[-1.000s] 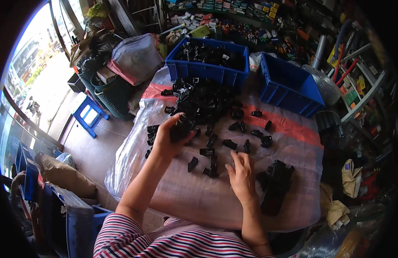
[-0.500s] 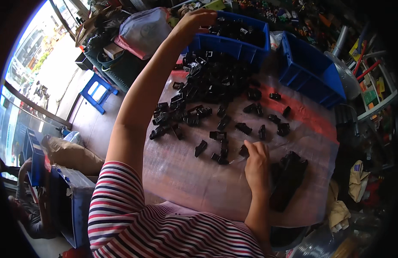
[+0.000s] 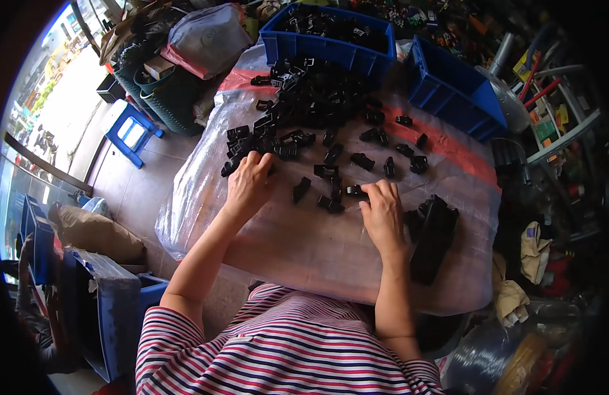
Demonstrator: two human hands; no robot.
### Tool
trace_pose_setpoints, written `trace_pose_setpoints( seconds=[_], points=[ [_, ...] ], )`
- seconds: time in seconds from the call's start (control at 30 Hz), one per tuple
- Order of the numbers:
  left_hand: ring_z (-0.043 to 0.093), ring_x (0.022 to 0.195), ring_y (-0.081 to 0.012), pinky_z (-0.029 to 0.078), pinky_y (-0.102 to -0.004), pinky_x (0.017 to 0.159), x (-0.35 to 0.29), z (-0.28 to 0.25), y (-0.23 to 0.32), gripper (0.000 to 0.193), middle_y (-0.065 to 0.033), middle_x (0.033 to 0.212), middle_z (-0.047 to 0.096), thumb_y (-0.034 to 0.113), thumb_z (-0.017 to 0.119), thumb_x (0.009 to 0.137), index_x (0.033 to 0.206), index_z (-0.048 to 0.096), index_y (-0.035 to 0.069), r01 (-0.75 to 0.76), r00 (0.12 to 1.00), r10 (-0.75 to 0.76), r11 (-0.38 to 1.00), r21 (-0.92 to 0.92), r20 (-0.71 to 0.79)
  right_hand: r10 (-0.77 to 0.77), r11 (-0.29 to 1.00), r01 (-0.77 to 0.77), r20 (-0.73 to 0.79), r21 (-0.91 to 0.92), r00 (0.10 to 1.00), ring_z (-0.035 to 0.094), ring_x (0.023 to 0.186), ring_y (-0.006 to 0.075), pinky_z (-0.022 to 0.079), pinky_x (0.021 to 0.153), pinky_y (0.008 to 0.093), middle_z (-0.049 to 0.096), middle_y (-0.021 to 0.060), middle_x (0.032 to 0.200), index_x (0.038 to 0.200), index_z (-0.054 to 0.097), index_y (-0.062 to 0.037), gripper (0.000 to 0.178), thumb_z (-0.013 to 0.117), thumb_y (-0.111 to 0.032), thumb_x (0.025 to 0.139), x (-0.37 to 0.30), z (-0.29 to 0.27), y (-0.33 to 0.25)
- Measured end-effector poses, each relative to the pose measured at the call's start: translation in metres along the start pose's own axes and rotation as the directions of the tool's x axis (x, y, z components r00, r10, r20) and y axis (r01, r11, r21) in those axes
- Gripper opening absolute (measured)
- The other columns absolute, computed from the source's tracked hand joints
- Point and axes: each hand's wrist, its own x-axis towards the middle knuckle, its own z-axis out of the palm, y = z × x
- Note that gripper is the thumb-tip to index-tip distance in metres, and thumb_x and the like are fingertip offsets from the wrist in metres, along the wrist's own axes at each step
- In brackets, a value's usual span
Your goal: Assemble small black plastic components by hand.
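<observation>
My left hand (image 3: pixel 249 183) is at the near left edge of the heap of black plastic parts (image 3: pixel 317 92), back of the hand up. Its fingers curl down among the parts; the fingertips, and whatever they grip, are hidden. Farther right, my right hand (image 3: pixel 383 217) pinches a small black plastic part (image 3: pixel 355 190) between thumb and fingers, just above the sheeted table (image 3: pixel 304 250). Several loose black parts (image 3: pixel 362 161) lie between and beyond the hands. A long black block-like object (image 3: pixel 436 240) lies right of my right hand.
At the far side stands a blue bin (image 3: pixel 324 49) of black parts; right of it, another blue bin (image 3: pixel 459 92). Left are a blue stool (image 3: pixel 132 131), a dark green basket (image 3: pixel 166 102) and a brown sack (image 3: pixel 97 234). A person's arm (image 3: pixel 25 263) shows at far left.
My left hand has come back from the far blue bin to the near left of the heap. My right hand has stayed near the same loose parts; the view has shifted slightly.
</observation>
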Motion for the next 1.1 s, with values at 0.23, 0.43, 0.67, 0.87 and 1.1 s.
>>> trace_pose_setpoints(
  seconds=[0.23,0.43,0.67,0.87,1.1],
  points=[
    [0.058,0.09,-0.0158,0.047,-0.0263,0.075,-0.022,-0.022,0.007,0.035,-0.0052,0.102,0.058,-0.004,0.061,0.076,0.109,0.054,0.003,0.254,0.965,-0.154,0.356,-0.899,0.212,-0.041,0.995,0.039,0.019,0.086,0.999,0.051,0.097,0.0308,0.041,0.084,0.0373,0.056,0.0121,0.093,0.101,0.059,-0.0041,0.027,0.057,0.003,0.074,0.004,0.009,0.012],
    [0.057,0.088,-0.0134,0.048,-0.0261,0.074,-0.056,-0.013,0.035,0.033,-0.0059,0.098,0.06,0.003,0.067,0.077,0.109,0.057,0.002,0.425,0.896,-0.019,-0.249,-0.87,0.443,0.073,0.948,-0.019,-0.16,0.317,0.985,0.056,0.083,0.0244,0.044,0.074,0.0326,0.056,0.0111,0.088,0.097,0.06,-0.0014,0.013,0.056,-0.006,0.086,-0.005,0.01,0.006],
    [0.058,0.094,-0.017,0.05,-0.0303,0.08,-0.055,-0.011,0.064,0.039,-0.0062,0.102,0.056,0.004,0.066,0.079,0.116,0.053,0.002,0.494,0.855,0.039,-0.363,-0.79,0.517,0.106,0.928,-0.04,-0.16,0.37,0.981,0.055,0.069,0.0179,0.044,0.061,0.0268,0.057,0.0085,0.081,0.099,0.061,0.0004,0.02,0.064,-0.009,0.083,-0.028,0.001,0.005],
    [0.058,0.095,-0.0177,0.047,-0.0321,0.084,-0.058,-0.003,0.068,0.037,-0.0067,0.099,0.058,0.004,0.068,0.077,0.111,0.054,0.002,0.405,0.899,-0.023,-0.338,-0.85,0.438,0.182,0.883,-0.104,-0.129,0.457,0.975,0.052,0.068,0.0153,0.043,0.064,0.027,0.054,0.0062,0.086,0.102,0.063,-0.0004,0.025,0.067,-0.012,0.08,-0.034,-0.02,-0.031],
    [0.053,0.101,-0.012,0.04,-0.0257,0.092,-0.056,-0.015,0.083,0.041,-0.0033,0.107,0.057,0.002,0.063,0.082,0.121,0.052,0.002,0.394,0.916,0.032,-0.252,-0.884,0.4,-0.026,0.859,0.079,-0.111,0.505,0.994,0.053,0.071,0.0159,0.045,0.063,0.0278,0.052,0.0068,0.084,0.105,0.062,-0.002,0.03,0.069,-0.01,0.078,-0.036,-0.013,-0.063]
  ],
)
